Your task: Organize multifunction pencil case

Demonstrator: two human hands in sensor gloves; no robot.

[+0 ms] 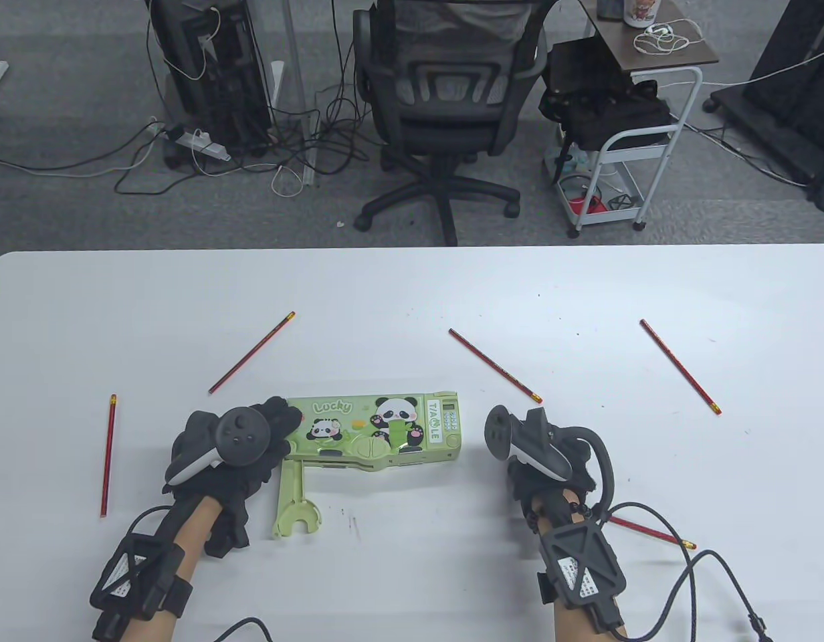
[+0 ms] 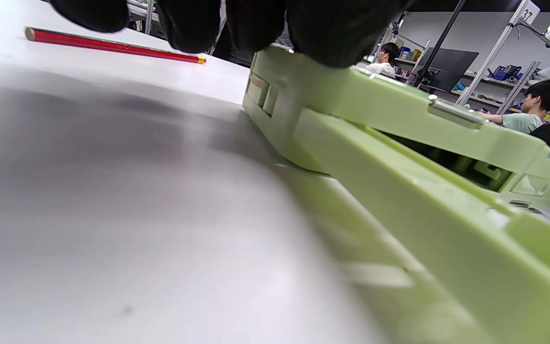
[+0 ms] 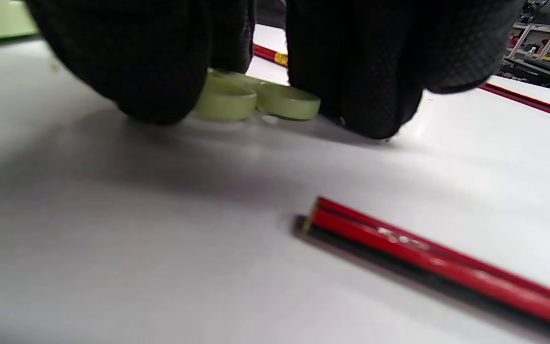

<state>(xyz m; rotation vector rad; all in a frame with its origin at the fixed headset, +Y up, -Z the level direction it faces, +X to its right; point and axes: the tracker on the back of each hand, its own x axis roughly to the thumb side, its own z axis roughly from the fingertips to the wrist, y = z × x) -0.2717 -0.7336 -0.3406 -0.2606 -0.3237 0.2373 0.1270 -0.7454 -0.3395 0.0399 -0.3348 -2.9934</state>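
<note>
The green panda pencil case (image 1: 378,428) lies flat at the table's middle front. A green arm (image 1: 293,501) sticks out of its near left side toward me. My left hand (image 1: 278,428) rests its fingertips (image 2: 337,33) on the case's left end (image 2: 399,110). My right hand (image 1: 519,461) is on the table just right of the case, apart from it. In the right wrist view its fingertips (image 3: 365,91) touch the table on both sides of two small green rings (image 3: 256,100), not clearly gripping them. The rings are hidden in the table view.
Red pencils lie scattered: one at the far left (image 1: 108,456), one left of centre (image 1: 251,352), one behind the case (image 1: 495,366), one at the right (image 1: 679,366), and one by my right wrist (image 1: 653,533), also in the right wrist view (image 3: 437,263).
</note>
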